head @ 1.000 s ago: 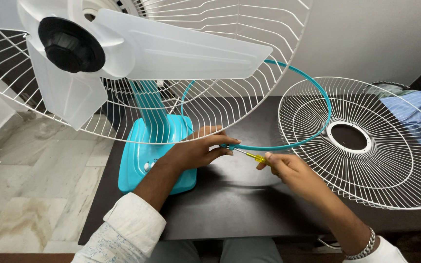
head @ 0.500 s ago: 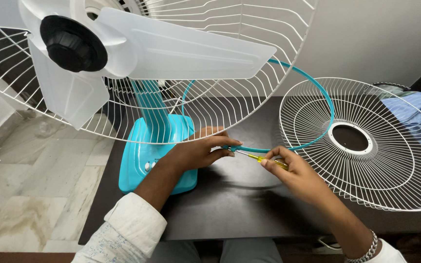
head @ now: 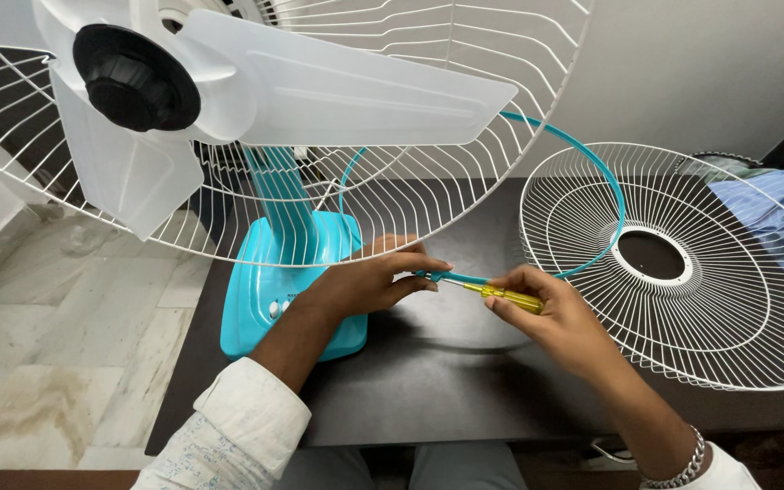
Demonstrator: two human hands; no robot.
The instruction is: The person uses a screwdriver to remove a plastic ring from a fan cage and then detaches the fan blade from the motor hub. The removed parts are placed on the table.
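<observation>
My left hand (head: 365, 281) pinches the joint of a teal plastic ring (head: 606, 189) just below the rim of the fan's white rear wire guard (head: 465, 195). My right hand (head: 555, 318) grips a small yellow-handled screwdriver (head: 501, 295) whose metal tip points left into that joint. The ring loops up to the right, partly behind the guard. The table fan stands on a teal base (head: 269, 299) with translucent white blades (head: 338, 95) and a black hub cap (head: 133, 80).
A loose white front wire guard (head: 682, 263) lies on the dark table (head: 437, 372) at the right. Blue cloth (head: 778, 213) is heaped at the far right. A marble floor (head: 65, 345) lies to the left, a white wall behind.
My right hand has slid left along the screwdriver and its fingers have rolled around the yellow handle. My left hand has stayed on the ring's joint.
</observation>
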